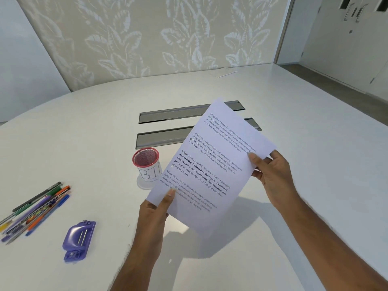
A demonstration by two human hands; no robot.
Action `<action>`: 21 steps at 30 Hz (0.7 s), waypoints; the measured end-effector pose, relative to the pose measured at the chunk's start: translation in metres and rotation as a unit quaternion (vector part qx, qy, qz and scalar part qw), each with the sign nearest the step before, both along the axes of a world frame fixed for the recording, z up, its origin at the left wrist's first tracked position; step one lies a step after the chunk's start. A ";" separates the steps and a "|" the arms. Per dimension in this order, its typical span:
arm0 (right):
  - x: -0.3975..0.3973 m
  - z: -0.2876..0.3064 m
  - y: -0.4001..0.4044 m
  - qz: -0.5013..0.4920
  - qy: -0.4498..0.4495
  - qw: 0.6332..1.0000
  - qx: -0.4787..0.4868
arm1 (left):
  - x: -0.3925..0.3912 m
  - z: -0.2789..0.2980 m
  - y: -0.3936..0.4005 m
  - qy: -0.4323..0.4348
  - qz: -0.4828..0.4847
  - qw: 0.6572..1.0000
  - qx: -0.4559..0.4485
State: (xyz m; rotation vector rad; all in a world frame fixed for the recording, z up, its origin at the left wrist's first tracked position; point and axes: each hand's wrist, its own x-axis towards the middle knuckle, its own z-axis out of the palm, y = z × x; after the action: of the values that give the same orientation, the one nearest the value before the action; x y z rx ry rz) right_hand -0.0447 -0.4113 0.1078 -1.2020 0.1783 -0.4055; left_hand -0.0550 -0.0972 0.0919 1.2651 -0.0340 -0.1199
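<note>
White paper (pixel 212 164) with printed words is held up in the air over the table (pixel 84 127), tilted. The left hand (pixel 156 208) pinches its near left corner, thumb on top. The right hand (pixel 270 175) grips its right edge, thumb on the front and fingers curled behind. A red-rimmed cup (pixel 147 164) stands just beside the paper's left edge. Pens (pixel 35 208) and a purple hole punch (pixel 78 240) lie well apart on the left, with bare table between

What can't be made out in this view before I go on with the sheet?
Head view:
Fingers of left hand and right hand: behind the sheet.
Lettering on cup: partly covered by the sheet.
Some pens: cut off by left edge.
Far-back flat white item: too small.
</note>
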 end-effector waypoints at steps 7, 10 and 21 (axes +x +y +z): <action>0.014 0.004 -0.007 0.027 0.017 0.999 -0.001 | -0.016 -0.011 0.004 -0.001 -0.005 0.999 0.048; 0.018 0.003 -0.008 0.023 0.025 0.999 -0.006 | -0.026 -0.016 0.002 0.011 -0.006 0.997 0.076; 0.023 -0.014 -0.013 0.036 0.064 0.994 -0.084 | -0.065 -0.041 -0.019 0.067 -0.047 0.991 0.103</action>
State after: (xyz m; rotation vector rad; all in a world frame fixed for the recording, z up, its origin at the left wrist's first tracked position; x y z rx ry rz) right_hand -0.0218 -0.4245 0.0934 -1.3974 0.2125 -0.2843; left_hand -0.1196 -0.1159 0.0511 1.4600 0.0343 -0.2958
